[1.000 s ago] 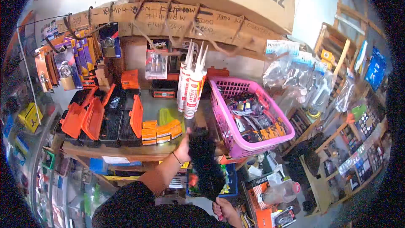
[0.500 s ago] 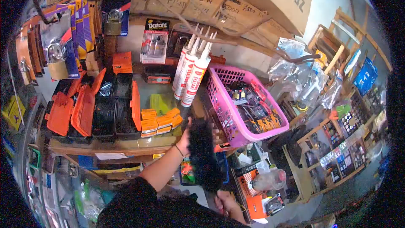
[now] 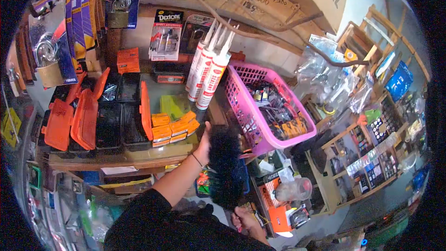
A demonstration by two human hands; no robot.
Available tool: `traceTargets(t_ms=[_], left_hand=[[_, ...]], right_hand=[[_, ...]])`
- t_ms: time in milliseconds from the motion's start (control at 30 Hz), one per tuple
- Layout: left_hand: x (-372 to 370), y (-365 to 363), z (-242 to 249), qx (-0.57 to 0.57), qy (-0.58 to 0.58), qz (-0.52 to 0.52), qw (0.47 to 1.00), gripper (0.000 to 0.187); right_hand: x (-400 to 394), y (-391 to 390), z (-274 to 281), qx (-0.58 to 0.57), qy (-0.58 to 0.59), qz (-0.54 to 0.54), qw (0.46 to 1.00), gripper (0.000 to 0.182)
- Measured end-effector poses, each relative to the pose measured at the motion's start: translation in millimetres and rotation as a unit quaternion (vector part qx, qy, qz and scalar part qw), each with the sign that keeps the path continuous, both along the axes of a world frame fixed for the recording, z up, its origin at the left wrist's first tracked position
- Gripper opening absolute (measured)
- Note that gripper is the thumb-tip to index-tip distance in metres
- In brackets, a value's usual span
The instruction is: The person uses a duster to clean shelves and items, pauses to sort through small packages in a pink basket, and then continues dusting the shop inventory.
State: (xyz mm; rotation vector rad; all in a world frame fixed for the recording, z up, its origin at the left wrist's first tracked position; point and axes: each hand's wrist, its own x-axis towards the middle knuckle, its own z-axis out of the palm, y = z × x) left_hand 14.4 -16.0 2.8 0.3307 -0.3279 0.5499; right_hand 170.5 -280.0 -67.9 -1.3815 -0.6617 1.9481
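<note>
A fluffy black duster [image 3: 225,167] stands nearly upright in front of me, between my hands and before the counter edge. My right hand [image 3: 248,221] is closed around its lower end at the bottom of the view. My left hand [image 3: 203,146] is beside and partly behind the duster's upper part, with the thumb pointing up and apart. Most of its fingers are hidden by the black fibres, and it appears open. Small orange boxes [image 3: 174,128] are stacked just left of this hand. White sealant tubes [image 3: 211,76] stand behind it on the counter.
Black boxes with raised orange lids [image 3: 85,118] line the counter's left side. A pink basket [image 3: 267,144] full of packaged goods stands right. Padlock packs [image 3: 49,62] hang at left. A clear plastic jar [image 3: 295,189] and cartons sit lower right. A cable [image 3: 278,29] crosses overhead.
My view has shifted slightly, so the counter items appear a little further left and higher. The duster looks less blurred, and the fingertips that showed to its right are now mostly covered.
</note>
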Motion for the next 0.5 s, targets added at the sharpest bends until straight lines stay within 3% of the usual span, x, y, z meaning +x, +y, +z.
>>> traceTargets(t_ms=[67,133,233,267,333,400,467,500], left_hand=[[-7.9,-6.8,16.6,-0.002,0.008,0.009,1.0,0.088],[-9.5,-17.0,34.6,-0.126,0.14,0.077,0.979,0.087],[-5.4,-6.4,6.7,-0.074,0.089,0.047,0.992,0.091],[-3.2,-3.1,1.4,-0.048,0.034,0.022,0.998,0.091],[2.0,5.2,-3.8,0.01,-0.013,0.017,1.0,0.091],[-5.6,-11.4,21.6,-0.127,0.079,0.04,0.988,0.091],[-2.7,-7.0,12.9,-0.105,0.129,0.09,0.982,0.093],[-1.0,0.1,2.3,-0.064,0.039,0.027,0.997,0.093]], right_hand=[[0.5,0.1,0.7,0.029,-0.167,-0.115,0.979,0.046],[0.1,2.7,1.2,0.055,-0.107,-0.108,0.987,0.044],[-6.2,1.6,16.1,-0.024,-0.009,-0.068,0.997,0.039],[2.5,0.7,13.3,-0.025,-0.017,-0.067,0.997,0.039],[21.4,3.1,4.4,0.079,-0.132,-0.06,0.986,0.041],[20.0,-0.3,2.5,0.054,-0.122,-0.08,0.988,0.04],[32.3,-10.0,-32.8,0.086,-0.226,-0.043,0.969,0.04],[16.5,-3.9,8.2,0.054,-0.137,0.007,0.989,0.038]])
